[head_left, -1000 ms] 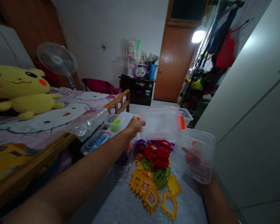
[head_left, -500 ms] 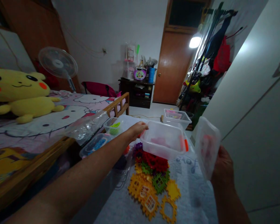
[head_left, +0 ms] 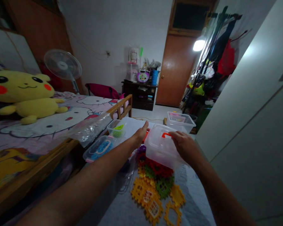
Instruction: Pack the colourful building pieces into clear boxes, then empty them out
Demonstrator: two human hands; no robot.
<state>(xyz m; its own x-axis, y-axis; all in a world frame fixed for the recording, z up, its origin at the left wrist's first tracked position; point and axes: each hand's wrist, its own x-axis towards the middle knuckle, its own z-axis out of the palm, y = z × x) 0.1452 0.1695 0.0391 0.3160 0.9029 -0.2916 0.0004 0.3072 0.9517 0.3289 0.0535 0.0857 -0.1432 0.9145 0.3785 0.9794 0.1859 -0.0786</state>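
A clear plastic box (head_left: 162, 157) stands among the toy pieces, its translucent lid (head_left: 155, 133) lying over the top. My right hand (head_left: 184, 144) holds the lid by its right part, fingertips at the orange handle (head_left: 166, 135). At the box's left side is my left hand (head_left: 141, 134), thumb raised, beside an orange latch (head_left: 146, 137); its other fingers are partly hidden. In front of the box lie red gear-edged pieces (head_left: 159, 168), green window pieces (head_left: 164, 187), yellow window pieces (head_left: 147, 197) and a yellow frame (head_left: 173, 213).
Left of my forearm are a lidded box of blue pieces (head_left: 100, 149) and an open tub with green pieces (head_left: 118, 129). Another clear box (head_left: 180, 121) stands beyond. A wooden bed rail (head_left: 61, 152) borders the left; a white cabinet (head_left: 252, 125) rises at right.
My right hand has brought the lid leftward from beside the cabinet and laid it over the box. My left thumb has lifted off the box's rim.
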